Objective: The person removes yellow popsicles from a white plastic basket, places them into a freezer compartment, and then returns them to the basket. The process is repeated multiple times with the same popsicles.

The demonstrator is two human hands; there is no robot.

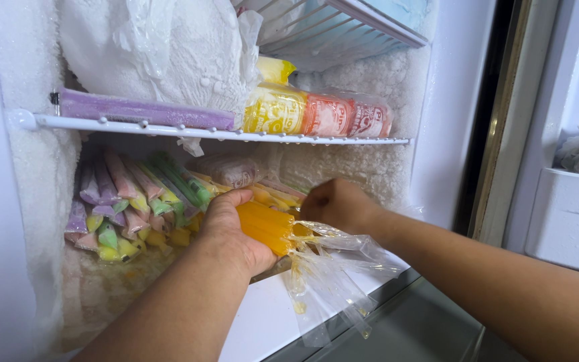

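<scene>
At the far left the freezer wall (31, 167) is thick with frost, which narrows the lower space. A heap of coloured ice pops (125, 208), purple, pink, green and yellow, lies slanted against that frost, stacked loose so the tubes rest on one another. Above them, on the wire shelf (222, 134), a long purple tube (142, 110) lies flat under a frosted white bag (162, 47), with a yellow, orange and red pack (316, 114) pushed in beside it.

The left hand (232, 231) is curled round a bundle of orange ice pops (266, 226), fingers over the top and thumb below, holding it at the mouth of the lower compartment, just in front of the pile. The loose clear plastic ends (330, 268) trail out over the freezer's front edge.

The right hand (340, 204) is closed into a loose fist just beside the bundle's far end; whether it pinches anything I cannot tell. Far right, a door bin (571, 214) holds crumpled bags.
</scene>
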